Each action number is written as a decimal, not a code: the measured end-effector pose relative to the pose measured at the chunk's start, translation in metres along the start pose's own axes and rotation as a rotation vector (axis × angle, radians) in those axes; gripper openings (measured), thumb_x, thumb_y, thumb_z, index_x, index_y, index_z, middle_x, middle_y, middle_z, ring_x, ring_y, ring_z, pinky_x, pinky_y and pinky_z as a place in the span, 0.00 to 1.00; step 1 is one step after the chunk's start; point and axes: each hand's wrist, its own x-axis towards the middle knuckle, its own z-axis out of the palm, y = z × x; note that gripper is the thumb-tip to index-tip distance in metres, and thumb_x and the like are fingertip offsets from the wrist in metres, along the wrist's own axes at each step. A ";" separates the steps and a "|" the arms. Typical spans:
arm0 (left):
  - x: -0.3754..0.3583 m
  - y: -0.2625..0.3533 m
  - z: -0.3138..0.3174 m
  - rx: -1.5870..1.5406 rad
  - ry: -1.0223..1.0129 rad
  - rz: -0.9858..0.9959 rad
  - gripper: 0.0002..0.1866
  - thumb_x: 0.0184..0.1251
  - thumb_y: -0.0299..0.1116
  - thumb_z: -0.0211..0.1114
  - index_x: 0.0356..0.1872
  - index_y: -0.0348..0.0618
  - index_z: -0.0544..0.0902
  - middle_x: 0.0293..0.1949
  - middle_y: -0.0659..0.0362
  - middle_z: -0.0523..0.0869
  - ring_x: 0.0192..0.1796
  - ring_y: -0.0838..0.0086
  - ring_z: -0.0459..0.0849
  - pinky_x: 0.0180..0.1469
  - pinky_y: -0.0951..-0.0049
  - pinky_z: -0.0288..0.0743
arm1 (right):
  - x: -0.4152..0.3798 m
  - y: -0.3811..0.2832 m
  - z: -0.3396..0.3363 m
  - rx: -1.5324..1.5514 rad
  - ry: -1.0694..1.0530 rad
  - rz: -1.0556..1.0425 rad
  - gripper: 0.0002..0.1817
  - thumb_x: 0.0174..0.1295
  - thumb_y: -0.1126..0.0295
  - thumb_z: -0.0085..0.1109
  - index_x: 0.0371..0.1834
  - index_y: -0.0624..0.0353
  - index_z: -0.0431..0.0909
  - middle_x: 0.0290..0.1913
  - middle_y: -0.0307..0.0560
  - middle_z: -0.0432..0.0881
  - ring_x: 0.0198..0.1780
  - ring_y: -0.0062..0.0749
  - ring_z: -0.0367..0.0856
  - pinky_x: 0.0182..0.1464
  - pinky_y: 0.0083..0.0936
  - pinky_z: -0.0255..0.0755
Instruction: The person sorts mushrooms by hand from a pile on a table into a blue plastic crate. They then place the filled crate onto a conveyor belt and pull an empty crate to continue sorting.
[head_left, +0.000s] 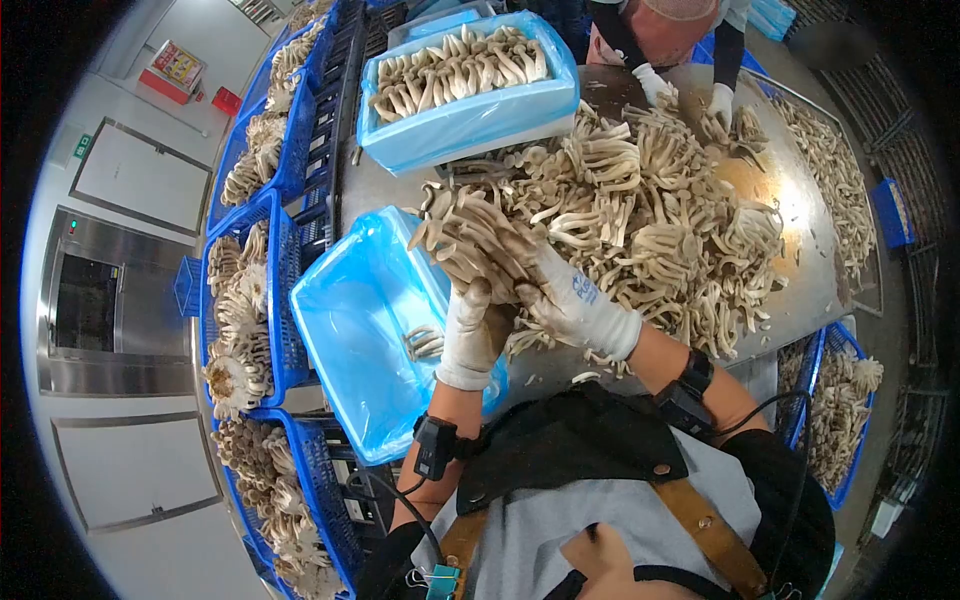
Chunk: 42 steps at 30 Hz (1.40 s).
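Observation:
Both of my gloved hands close round one bunch of long-stemmed mushrooms (470, 235), raised over the near edge of the metal table. My left hand (470, 335) supports it from below on the left, thumb up against the stems. My right hand (580, 305) presses on its right side. Just left of my hands, a blue-lined bin (350, 330) holds a few mushrooms (425, 343) at its right side. A large heap of mushrooms (650, 220) lies right beyond my right hand.
A lined bin filled with rows of mushrooms (470, 130) stands at the table's far left. Across the metal table (815, 215), a co-worker's white-gloved hands (655, 87) handle mushrooms. Blue crates of mushroom clusters (290, 355) line the left; another crate (840, 420) stands low right.

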 end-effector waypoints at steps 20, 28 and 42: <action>0.000 0.028 -0.014 -0.128 -0.010 -0.095 0.41 0.64 0.54 0.68 0.73 0.48 0.62 0.68 0.58 0.72 0.69 0.62 0.71 0.72 0.56 0.63 | 0.021 -0.017 -0.031 0.243 -0.400 0.006 0.21 0.63 0.58 0.59 0.54 0.59 0.77 0.61 0.63 0.69 0.66 0.53 0.67 0.69 0.39 0.61; 0.004 0.028 -0.001 0.034 -0.082 0.145 0.52 0.51 0.50 0.80 0.74 0.51 0.57 0.68 0.60 0.69 0.69 0.64 0.69 0.71 0.56 0.65 | 0.026 -0.019 0.000 -0.119 -0.038 -0.061 0.37 0.61 0.58 0.62 0.73 0.54 0.63 0.67 0.68 0.65 0.69 0.64 0.64 0.71 0.46 0.60; 0.000 0.028 -0.007 -0.003 -0.002 0.086 0.43 0.63 0.55 0.68 0.74 0.49 0.60 0.70 0.57 0.69 0.70 0.60 0.69 0.72 0.53 0.64 | 0.029 -0.021 0.005 -0.153 -0.091 -0.069 0.24 0.52 0.64 0.68 0.53 0.60 0.77 0.63 0.71 0.65 0.66 0.67 0.65 0.70 0.47 0.61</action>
